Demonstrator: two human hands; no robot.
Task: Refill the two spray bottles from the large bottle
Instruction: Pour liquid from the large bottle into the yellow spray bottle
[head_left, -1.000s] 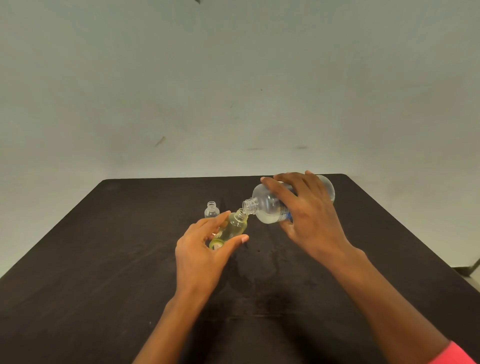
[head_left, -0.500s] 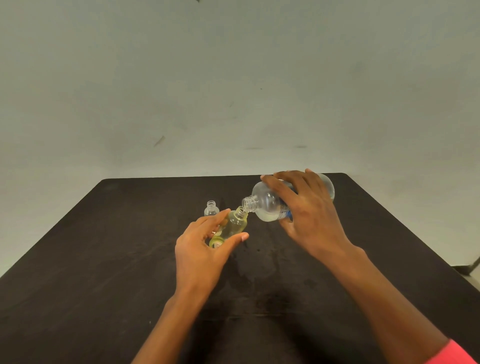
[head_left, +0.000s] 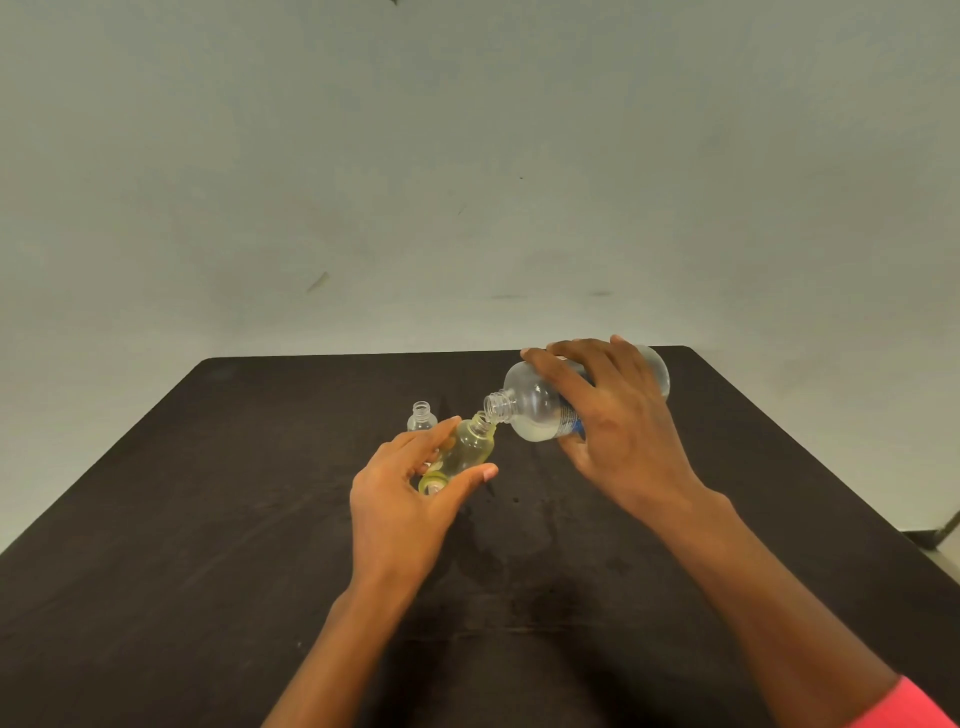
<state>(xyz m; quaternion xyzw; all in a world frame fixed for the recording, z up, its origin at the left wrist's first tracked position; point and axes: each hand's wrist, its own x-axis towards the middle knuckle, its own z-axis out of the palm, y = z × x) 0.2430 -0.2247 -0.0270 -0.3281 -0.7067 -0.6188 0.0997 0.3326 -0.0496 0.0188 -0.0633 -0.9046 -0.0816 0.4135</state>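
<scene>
Little has changed since half a second ago: both hands keep their places, and the large bottle (head_left: 540, 408) has only lifted a touch at its neck. It lies nearly on its side in the air, its open mouth just above and touching or almost touching the mouth of the yellow-tinted spray bottle (head_left: 465, 449); a small pool of clear liquid sits in its lower shoulder. The right hand (head_left: 618, 431) has its grip closed around the large bottle's body, fingers over the top and thumb underneath, by the blue label. The left hand (head_left: 410, 499) holds the yellow-tinted spray bottle tilted towards the large bottle, thumb on the near side and fingers behind, a loose grip. A second spray bottle (head_left: 422, 417), clear and uncapped, stands upright on the dark surface (head_left: 208, 519) just left of and behind the tilted one. Dark wet-looking patches mark the surface near the tilted bottle, on the person's side.
</scene>
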